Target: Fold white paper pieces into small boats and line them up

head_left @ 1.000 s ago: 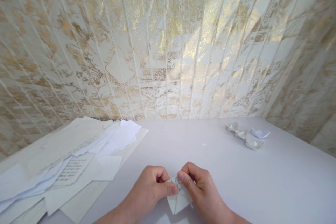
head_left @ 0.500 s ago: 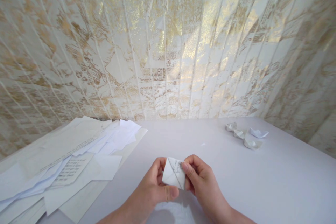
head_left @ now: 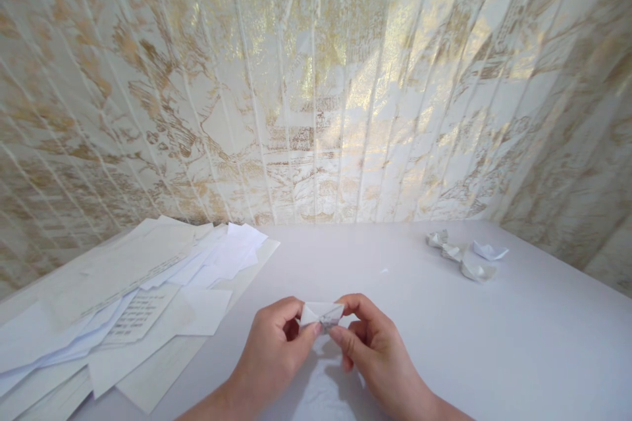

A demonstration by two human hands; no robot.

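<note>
A small folded piece of paper (head_left: pixel 322 311), white with grey print or pencil marks, is held just above the table between both hands. My left hand (head_left: pixel 276 335) pinches its left end, thumb on the near lower edge and index finger at the back corner. On the other end my right hand (head_left: pixel 372 342) grips with thumb and index finger, its other fingers curled below. The two thumb tips almost meet at the paper's near edge. Part of the fold lies hidden behind the thumbs.
Loose sheets (head_left: pixel 168 309), some printed, lie overlapping on the table's left side. Several small folded paper boats (head_left: pixel 478 270) sit at the back right. A tiny paper scrap (head_left: pixel 384 270) lies near the middle. Patterned white-and-gold curtain (head_left: pixel 316 92) hangs behind the table.
The folded paper has gone from a tilted square facing me to a flatter, narrower shape. My left thumb has moved up onto its near edge, and the right thumb has shifted down and left.
</note>
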